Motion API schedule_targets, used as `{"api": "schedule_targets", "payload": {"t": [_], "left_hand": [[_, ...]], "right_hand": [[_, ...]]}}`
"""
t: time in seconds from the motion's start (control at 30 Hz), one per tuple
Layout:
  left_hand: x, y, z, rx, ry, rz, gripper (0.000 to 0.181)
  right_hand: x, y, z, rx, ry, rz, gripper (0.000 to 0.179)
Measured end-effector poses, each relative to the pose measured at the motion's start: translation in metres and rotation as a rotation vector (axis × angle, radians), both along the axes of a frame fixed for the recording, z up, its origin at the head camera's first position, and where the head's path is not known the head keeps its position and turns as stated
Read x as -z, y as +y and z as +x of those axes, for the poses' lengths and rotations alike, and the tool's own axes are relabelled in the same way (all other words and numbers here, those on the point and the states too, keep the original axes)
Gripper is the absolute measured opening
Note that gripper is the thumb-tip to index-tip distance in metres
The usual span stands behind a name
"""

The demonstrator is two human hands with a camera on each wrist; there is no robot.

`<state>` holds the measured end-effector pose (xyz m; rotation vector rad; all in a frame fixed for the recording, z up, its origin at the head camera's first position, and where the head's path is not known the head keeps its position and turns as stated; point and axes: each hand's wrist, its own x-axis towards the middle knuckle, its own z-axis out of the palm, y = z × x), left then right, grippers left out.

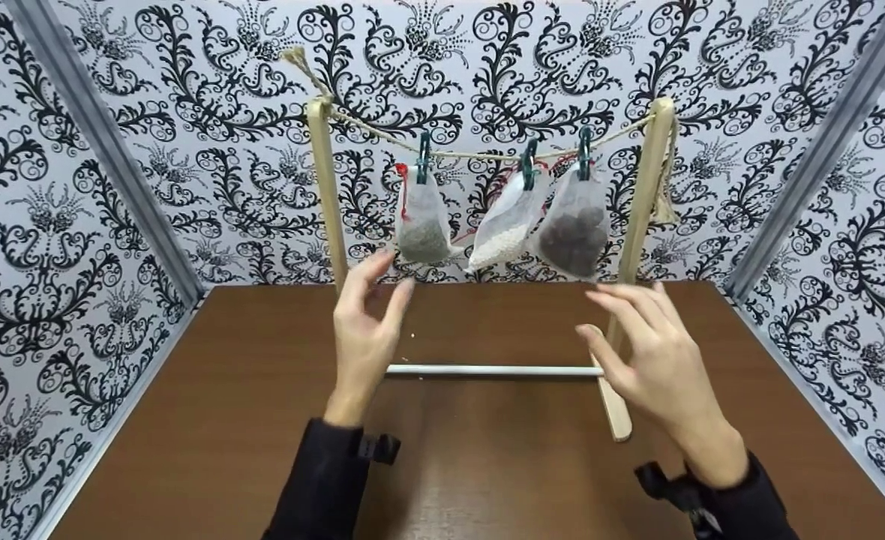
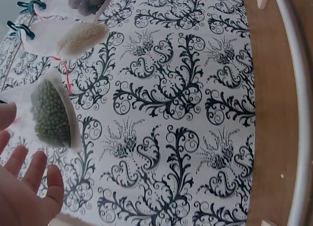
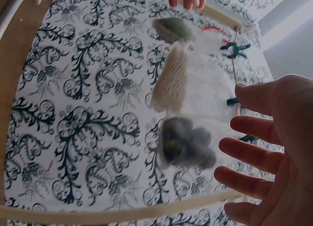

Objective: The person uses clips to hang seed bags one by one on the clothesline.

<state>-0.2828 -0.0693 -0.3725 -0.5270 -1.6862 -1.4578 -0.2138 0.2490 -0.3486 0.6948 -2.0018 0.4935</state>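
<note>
Three sheer white bags hang from a sagging rope, each held by a dark green clothespin. The left bag contains small green grains, the middle bag white grains and the right bag dark lumps. Red drawstrings show at their tops. My left hand hovers just below and left of the green-filled bag, fingers loosely bent with nothing between them. Below the dark-filled bag, my right hand is raised with fingers spread and holds nothing. Its palm faces the bags in the right wrist view.
The rope runs between two wooden posts, joined low down by a white rod. A wooden foot of the frame lies on the brown table. A few white grains are scattered near the rod. Patterned walls enclose the table.
</note>
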Motion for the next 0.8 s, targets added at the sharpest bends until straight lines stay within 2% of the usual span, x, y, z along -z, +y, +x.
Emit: {"api": "schedule_targets", "payload": {"t": [0.2,0.33,0.43,0.6,0.8], "left_hand": [[0.034,-0.022,0.029,-0.138,0.093,-0.2,0.04],[0.059,-0.035,0.044,-0.251,0.081,-0.303,0.044],[0.073,-0.045,0.051,-0.326,0.05,-0.408,0.049],[0.081,-0.062,0.056,-0.395,0.011,-0.544,0.053],[0.08,-0.074,0.058,-0.466,-0.009,-0.602,0.055]], "right_hand": [[0.026,0.023,0.002,0.055,-0.098,-0.043,0.043],[0.039,0.031,-0.001,0.095,-0.158,-0.043,0.049],[0.049,0.032,-0.002,0.114,-0.219,-0.037,0.055],[0.063,0.032,-0.004,0.148,-0.298,-0.04,0.06],[0.069,0.034,-0.005,0.171,-0.336,-0.018,0.058]]}}
